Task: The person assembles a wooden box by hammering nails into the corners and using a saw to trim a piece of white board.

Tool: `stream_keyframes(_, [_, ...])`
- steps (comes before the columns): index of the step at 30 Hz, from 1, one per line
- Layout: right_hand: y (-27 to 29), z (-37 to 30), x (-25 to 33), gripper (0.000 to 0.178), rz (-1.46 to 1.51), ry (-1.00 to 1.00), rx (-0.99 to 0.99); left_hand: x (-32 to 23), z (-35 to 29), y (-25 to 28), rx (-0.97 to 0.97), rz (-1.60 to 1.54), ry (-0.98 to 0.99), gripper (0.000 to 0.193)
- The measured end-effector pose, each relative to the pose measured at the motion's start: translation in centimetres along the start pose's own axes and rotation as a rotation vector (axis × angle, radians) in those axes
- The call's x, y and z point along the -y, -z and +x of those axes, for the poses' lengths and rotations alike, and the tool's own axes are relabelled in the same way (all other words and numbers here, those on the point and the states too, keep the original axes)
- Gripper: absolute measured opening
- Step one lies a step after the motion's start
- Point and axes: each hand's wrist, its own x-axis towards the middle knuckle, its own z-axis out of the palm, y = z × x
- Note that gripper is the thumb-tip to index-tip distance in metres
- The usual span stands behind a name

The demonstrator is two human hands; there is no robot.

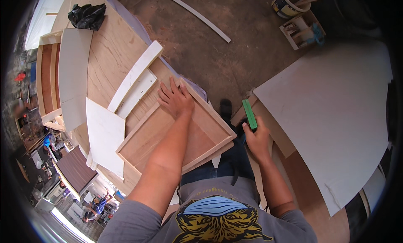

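My left hand (175, 101) lies over the far rim of a shallow wooden box (197, 131), its fingers spread. The box has thin raised edges and a plain wood bottom, partly covered by my forearm. In my right hand (257, 138) is a green, bar-shaped hand tool (249, 113), held off to the right of the box. Its lower part is hidden by my fingers, so its exact kind does not show. Beyond the box, next to my left fingertips, are a white-faced strip (136, 75) and a white board with small holes (137, 93).
A large plywood worktop (107, 54) carries a white panel (105, 136) and a black plastic bag (87, 16). To my right lies a big white sheet (331, 117). A bucket (289, 4), a wooden tote (303, 30) and a white strip (197, 16) are on the floor.
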Motion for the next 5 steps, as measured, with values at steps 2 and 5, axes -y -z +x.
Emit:
stream_keyframes(2, [-0.8, -0.4, -1.7, 0.022, 0.072, -0.038, -0.037, 0.2, 0.0, -0.1, -0.018, 0.021, -0.013, 0.061])
stream_keyframes(5, [-1.0, -1.2, -3.9, 0.023, 0.12, -0.091, -0.012, 0.5, 0.1, 0.2, 0.039, -0.005, -0.004, 0.066])
